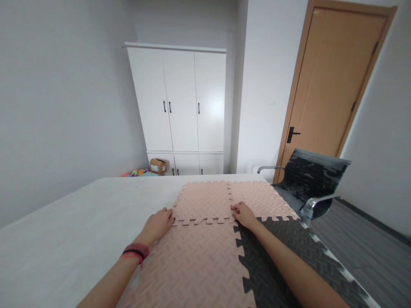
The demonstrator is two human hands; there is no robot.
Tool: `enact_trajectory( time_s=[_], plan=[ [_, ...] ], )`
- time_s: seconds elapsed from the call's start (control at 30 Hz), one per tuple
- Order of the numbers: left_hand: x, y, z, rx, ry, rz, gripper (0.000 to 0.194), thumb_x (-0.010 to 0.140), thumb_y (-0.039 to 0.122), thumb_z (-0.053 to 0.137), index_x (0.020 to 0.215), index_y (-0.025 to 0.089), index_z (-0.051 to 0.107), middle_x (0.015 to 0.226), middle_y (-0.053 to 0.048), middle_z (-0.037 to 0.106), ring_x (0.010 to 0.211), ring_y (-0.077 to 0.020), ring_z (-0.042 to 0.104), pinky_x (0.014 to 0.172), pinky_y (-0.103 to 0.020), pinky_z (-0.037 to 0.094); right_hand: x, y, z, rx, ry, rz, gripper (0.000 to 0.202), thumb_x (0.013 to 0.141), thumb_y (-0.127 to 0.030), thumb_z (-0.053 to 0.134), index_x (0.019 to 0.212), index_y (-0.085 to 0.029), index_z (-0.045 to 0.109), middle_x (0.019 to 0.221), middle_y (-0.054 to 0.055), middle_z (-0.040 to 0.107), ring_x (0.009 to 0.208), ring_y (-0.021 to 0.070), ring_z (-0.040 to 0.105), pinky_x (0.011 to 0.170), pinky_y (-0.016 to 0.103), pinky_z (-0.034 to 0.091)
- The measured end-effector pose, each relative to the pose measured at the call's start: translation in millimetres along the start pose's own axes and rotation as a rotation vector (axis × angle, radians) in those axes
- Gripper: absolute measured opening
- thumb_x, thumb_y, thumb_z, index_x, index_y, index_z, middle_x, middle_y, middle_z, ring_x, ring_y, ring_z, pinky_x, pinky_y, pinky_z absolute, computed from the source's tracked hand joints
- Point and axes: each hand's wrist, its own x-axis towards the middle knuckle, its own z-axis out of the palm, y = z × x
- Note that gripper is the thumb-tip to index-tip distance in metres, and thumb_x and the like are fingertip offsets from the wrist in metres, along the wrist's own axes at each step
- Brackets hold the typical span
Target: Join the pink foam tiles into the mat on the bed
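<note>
Several interlocking foam mat tiles lie on a white table (64, 226). Two pink tiles, far left (202, 201) and far right (260, 196), sit at the back. A larger pink tile (192, 265) lies near me, with a dark grey tile (282, 256) to its right. My left hand (159, 223) rests fingers-down on the left end of the toothed seam between the far left tile and the near pink tile. My right hand (244, 214) presses with its fingertips where the tiles meet at the centre. Neither hand holds anything.
A black mesh office chair (308, 179) stands at the table's right edge. Behind are a white wardrobe (183, 102), a wooden door (334, 81), a small cardboard box (158, 166) and colourful toys (135, 173) on the floor.
</note>
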Motion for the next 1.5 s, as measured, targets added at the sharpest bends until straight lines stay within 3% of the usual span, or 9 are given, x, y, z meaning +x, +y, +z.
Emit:
enact_trajectory(
  time_s=[0.13, 0.23, 0.53, 0.63, 0.77, 0.97, 1.13, 1.33, 1.5],
  plan=[
    [-6, 18, 1.2, 0.137, 0.066, 0.041, 0.032, 0.083, 0.016, 0.029, 0.099, 0.013, 0.057, 0.102, -0.015, 0.061, 0.097, -0.0280, 0.058, 0.081, -0.044, 0.040, -12, -9, -5, -0.116, 0.013, -0.086, 0.023, 0.084, -0.022, 0.046, 0.094, -0.021, 0.067, 0.104, 0.008, 0.058, 0.100, 0.0197, 0.053, 0.082, 0.028, 0.040],
    [-5, 28, 1.6, 0.171, 0.050, 0.112, 0.038, 0.083, 0.008, 0.026, 0.105, 0.015, 0.055, 0.106, -0.014, 0.062, 0.095, -0.0256, 0.058, 0.078, -0.041, 0.043, -20, -13, -8, -0.184, 0.003, -0.142, 0.030, 0.086, -0.021, 0.041, 0.108, -0.020, 0.061, 0.112, 0.012, 0.057, 0.105, 0.0235, 0.050, 0.084, 0.034, 0.040],
    [-4, 40, -5.9, 0.214, -0.059, 0.193, 0.022, 0.087, 0.013, 0.040, 0.096, 0.014, 0.059, 0.098, -0.006, 0.064, 0.090, -0.0181, 0.061, 0.080, -0.038, 0.049, -43, -40, -20, -0.229, 0.009, -0.227, 0.038, 0.082, -0.012, 0.039, 0.117, -0.014, 0.053, 0.121, 0.015, 0.054, 0.108, 0.0233, 0.050, 0.086, 0.034, 0.042],
    [-13, 40, -6.4, 0.206, -0.095, 0.176, 0.030, 0.084, 0.006, 0.033, 0.097, 0.010, 0.060, 0.097, -0.013, 0.066, 0.087, -0.0218, 0.064, 0.076, -0.038, 0.050, -57, -43, -21, -0.239, 0.022, -0.295, 0.043, 0.080, -0.010, 0.039, 0.122, -0.014, 0.050, 0.126, 0.015, 0.051, 0.113, 0.0231, 0.048, 0.089, 0.034, 0.041],
    [-29, 34, -6.5, 0.146, -0.094, 0.220, 0.053, 0.077, 0.001, 0.030, 0.125, 0.016, 0.046, 0.103, -0.014, 0.066, 0.089, -0.0238, 0.065, 0.075, -0.037, 0.051, -68, -34, -17, -0.232, -0.035, -0.362, 0.047, 0.082, -0.010, 0.037, 0.128, -0.016, 0.047, 0.126, 0.013, 0.052, 0.113, 0.0216, 0.049, 0.094, 0.033, 0.039],
    [-41, 26, -5.2, 0.082, -0.056, 0.269, 0.050, 0.079, 0.006, 0.029, 0.122, 0.017, 0.052, 0.128, -0.014, 0.055, 0.111, -0.0239, 0.055, 0.092, -0.039, 0.045, -66, -26, -8, -0.219, -0.039, -0.383, 0.046, 0.083, -0.010, 0.037, 0.127, -0.015, 0.048, 0.125, 0.012, 0.055, 0.117, 0.0214, 0.048, 0.099, 0.032, 0.035],
    [-42, 29, -8.7, 0.054, -0.044, 0.297, 0.045, 0.079, 0.007, 0.031, 0.111, 0.018, 0.059, 0.118, -0.011, 0.059, 0.109, -0.0214, 0.053, 0.101, -0.037, 0.038, -63, -28, -9, -0.242, -0.042, -0.399, 0.036, 0.085, -0.011, 0.036, 0.114, -0.015, 0.058, 0.116, 0.012, 0.060, 0.110, 0.0219, 0.052, 0.095, 0.033, 0.038],
    [-43, 36, -9.3, 0.069, -0.064, 0.307, 0.060, 0.077, 0.006, 0.030, 0.135, 0.020, 0.038, 0.111, -0.012, 0.062, 0.101, -0.0230, 0.056, 0.094, -0.040, 0.040, -62, -33, -13, -0.243, -0.074, -0.389, 0.044, 0.084, -0.013, 0.039, 0.127, -0.014, 0.048, 0.112, 0.013, 0.062, 0.105, 0.0229, 0.055, 0.088, 0.032, 0.041],
    [-38, 47, -13.9, 0.111, -0.098, 0.284, 0.056, 0.076, 0.006, 0.031, 0.123, 0.027, 0.052, 0.104, -0.013, 0.062, 0.095, -0.0258, 0.058, 0.084, -0.042, 0.044, -59, -31, -16, -0.237, -0.098, -0.346, 0.041, 0.088, -0.019, 0.035, 0.127, -0.018, 0.049, 0.109, 0.012, 0.063, 0.104, 0.0221, 0.056, 0.085, 0.031, 0.042]
  ],
)
